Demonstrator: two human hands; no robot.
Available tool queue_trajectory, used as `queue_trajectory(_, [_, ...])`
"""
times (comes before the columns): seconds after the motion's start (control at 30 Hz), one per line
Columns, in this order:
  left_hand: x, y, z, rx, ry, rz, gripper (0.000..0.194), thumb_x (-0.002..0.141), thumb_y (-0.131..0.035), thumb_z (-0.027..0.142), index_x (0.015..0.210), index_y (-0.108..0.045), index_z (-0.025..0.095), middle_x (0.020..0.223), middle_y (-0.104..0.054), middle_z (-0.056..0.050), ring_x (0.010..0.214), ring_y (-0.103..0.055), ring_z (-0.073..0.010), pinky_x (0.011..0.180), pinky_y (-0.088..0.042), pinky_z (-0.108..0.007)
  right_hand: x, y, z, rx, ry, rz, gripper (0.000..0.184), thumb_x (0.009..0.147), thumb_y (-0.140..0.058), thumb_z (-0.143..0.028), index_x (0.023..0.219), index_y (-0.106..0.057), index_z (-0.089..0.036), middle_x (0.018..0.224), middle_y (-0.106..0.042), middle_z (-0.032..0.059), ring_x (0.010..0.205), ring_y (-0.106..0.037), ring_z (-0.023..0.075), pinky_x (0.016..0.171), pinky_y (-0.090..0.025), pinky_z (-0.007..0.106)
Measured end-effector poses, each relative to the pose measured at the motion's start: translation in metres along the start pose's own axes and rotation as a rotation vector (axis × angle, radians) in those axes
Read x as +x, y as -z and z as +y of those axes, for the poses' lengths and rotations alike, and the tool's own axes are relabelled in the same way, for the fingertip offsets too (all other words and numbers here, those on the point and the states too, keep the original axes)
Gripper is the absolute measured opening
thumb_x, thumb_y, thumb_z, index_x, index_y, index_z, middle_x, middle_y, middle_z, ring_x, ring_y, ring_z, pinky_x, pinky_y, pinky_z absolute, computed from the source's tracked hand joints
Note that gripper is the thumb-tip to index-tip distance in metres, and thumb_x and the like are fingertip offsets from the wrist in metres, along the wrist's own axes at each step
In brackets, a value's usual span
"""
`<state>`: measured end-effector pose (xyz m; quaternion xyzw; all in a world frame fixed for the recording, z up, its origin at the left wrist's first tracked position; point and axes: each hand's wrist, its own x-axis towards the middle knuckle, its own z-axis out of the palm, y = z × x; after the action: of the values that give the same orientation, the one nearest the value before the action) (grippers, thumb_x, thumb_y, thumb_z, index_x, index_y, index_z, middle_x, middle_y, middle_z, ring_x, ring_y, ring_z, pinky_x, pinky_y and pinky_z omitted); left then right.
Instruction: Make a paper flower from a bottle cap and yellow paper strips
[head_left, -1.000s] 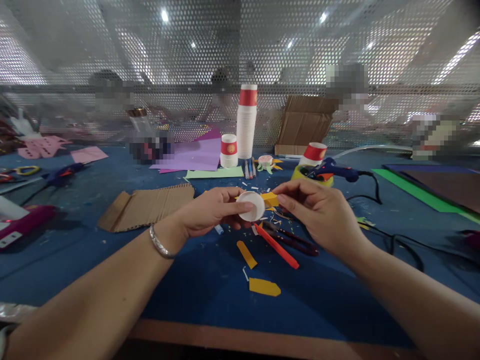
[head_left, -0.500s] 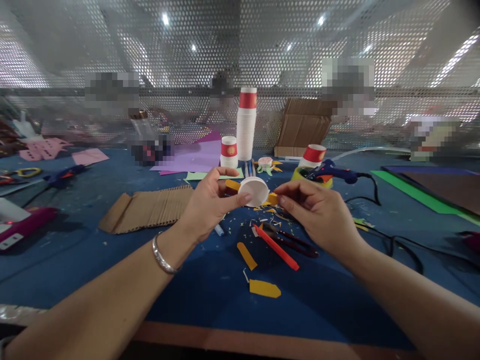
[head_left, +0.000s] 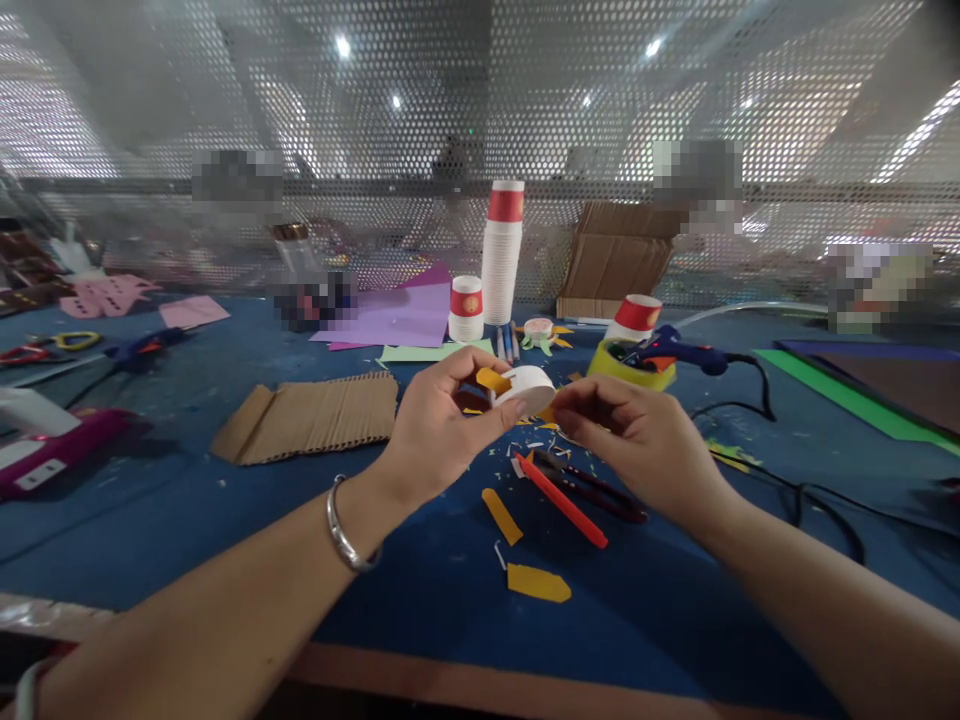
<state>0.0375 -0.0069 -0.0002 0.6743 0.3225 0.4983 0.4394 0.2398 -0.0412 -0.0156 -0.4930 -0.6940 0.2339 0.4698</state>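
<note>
My left hand grips a short white paper-cup bottom with yellow paper strips stuck to it, held above the blue table. My right hand pinches a yellow strip at the cup's right edge, fingers closed. Below the hands lie red-handled scissors, two loose yellow paper pieces and small scraps.
A corrugated cardboard sheet lies at left. Behind stand a tall cup stack, single red-banded cups, purple paper, a glue gun on a yellow tape roll with its black cord trailing right, and green sheets. Perforated screen behind.
Both hands lifted the cup piece slightly and tilted it, so its round bottom now faces more upward and to the right. My left fingers shifted round its rim.
</note>
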Motion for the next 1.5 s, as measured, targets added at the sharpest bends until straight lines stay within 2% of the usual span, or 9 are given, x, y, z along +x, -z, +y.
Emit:
queue_trajectory(0.17, [-0.002, -0.001, 0.003, 0.143, -0.127, 0.028, 0.016, 0.076, -0.078, 0.026, 0.086, -0.066, 0.021, 0.085, -0.064, 0.0, 0.074, -0.059, -0.0128, 0.066, -0.05, -0.027, 0.001, -0.001, 0.0, -0.043, 0.018, -0.009, 0.011, 0.086, -0.065, -0.03, 0.087, -0.07, -0.02, 0.08, -0.072, 0.0029, 0.071, -0.065, 0.0164, 0.065, -0.051, 0.03])
queue_trajectory(0.3, [-0.004, -0.002, 0.003, 0.17, -0.147, 0.028, 0.012, 0.077, -0.077, 0.025, 0.082, -0.067, 0.021, 0.082, -0.061, 0.0, 0.072, -0.058, -0.0124, 0.066, -0.049, -0.027, 0.001, -0.001, 0.0, -0.056, 0.025, -0.021, 0.01, 0.087, -0.063, -0.028, 0.087, -0.069, -0.02, 0.081, -0.071, 0.0028, 0.073, -0.064, 0.0164, 0.066, -0.05, 0.03])
queue_trajectory(0.5, [-0.004, -0.003, -0.004, 0.046, -0.011, -0.042, 0.016, 0.077, -0.078, 0.031, 0.085, -0.069, 0.02, 0.084, -0.066, -0.002, 0.076, -0.06, -0.0152, 0.071, -0.05, -0.031, 0.001, 0.0, 0.0, -0.051, -0.003, -0.034, 0.008, 0.086, -0.062, -0.025, 0.088, -0.067, -0.02, 0.079, -0.07, 0.0021, 0.072, -0.064, 0.0166, 0.066, -0.049, 0.03])
queue_trajectory(0.73, [0.001, 0.001, -0.006, 0.013, 0.032, 0.023, 0.023, 0.08, -0.079, 0.041, 0.086, -0.075, 0.019, 0.085, -0.071, -0.004, 0.078, -0.061, -0.0151, 0.072, -0.048, -0.03, -0.001, -0.002, 0.0, -0.009, -0.028, -0.054, 0.004, 0.085, -0.062, -0.022, 0.087, -0.066, -0.021, 0.08, -0.071, 0.0015, 0.072, -0.065, 0.0166, 0.068, -0.049, 0.031])
queue_trajectory(0.83, [0.003, 0.0, -0.009, -0.152, 0.147, 0.022, 0.027, 0.079, -0.08, 0.044, 0.085, -0.077, 0.018, 0.084, -0.073, -0.005, 0.078, -0.063, -0.0153, 0.073, -0.05, -0.03, -0.002, -0.002, 0.001, 0.012, -0.037, -0.062, 0.004, 0.086, -0.062, -0.023, 0.087, -0.065, -0.021, 0.08, -0.069, 0.0014, 0.072, -0.063, 0.0165, 0.068, -0.049, 0.031])
queue_trajectory(0.93, [0.006, 0.0, -0.009, -0.368, 0.279, -0.003, 0.026, 0.074, -0.085, 0.04, 0.086, -0.078, 0.018, 0.09, -0.075, -0.006, 0.082, -0.066, -0.0167, 0.074, -0.053, -0.029, -0.003, -0.001, 0.0, 0.026, -0.041, -0.059, 0.006, 0.087, -0.064, -0.027, 0.087, -0.066, -0.021, 0.078, -0.067, 0.0006, 0.07, -0.06, 0.0153, 0.066, -0.048, 0.03])
queue_trajectory(1.03, [0.01, 0.003, -0.008, -0.468, 0.358, -0.031, 0.025, 0.071, -0.087, 0.036, 0.088, -0.08, 0.018, 0.094, -0.076, -0.007, 0.085, -0.067, -0.0184, 0.07, -0.056, -0.028, -0.002, 0.0, -0.002, 0.029, -0.042, -0.059, 0.014, 0.091, -0.064, -0.034, 0.089, -0.067, -0.021, 0.077, -0.066, 0.0003, 0.069, -0.058, 0.0146, 0.064, -0.046, 0.029])
queue_trajectory(1.2, [0.011, 0.005, -0.011, -0.481, 0.371, -0.062, 0.022, 0.073, -0.087, 0.034, 0.088, -0.08, 0.02, 0.095, -0.076, -0.007, 0.086, -0.067, -0.0191, 0.07, -0.057, -0.028, -0.001, 0.0, -0.006, 0.055, -0.07, -0.088, 0.022, 0.094, -0.063, -0.042, 0.09, -0.069, -0.021, 0.077, -0.067, 0.0007, 0.069, -0.058, 0.0149, 0.063, -0.045, 0.029])
queue_trajectory(1.5, [0.007, -0.005, -0.01, -0.454, 0.368, -0.072, 0.022, 0.07, -0.088, 0.029, 0.086, -0.078, 0.017, 0.088, -0.075, -0.005, 0.079, -0.066, -0.0154, 0.075, -0.055, -0.029, -0.004, -0.003, -0.004, 0.055, -0.077, -0.159, 0.021, 0.095, -0.061, -0.04, 0.086, -0.068, -0.022, 0.08, -0.068, 0.0012, 0.073, -0.058, 0.0169, 0.067, -0.047, 0.031])
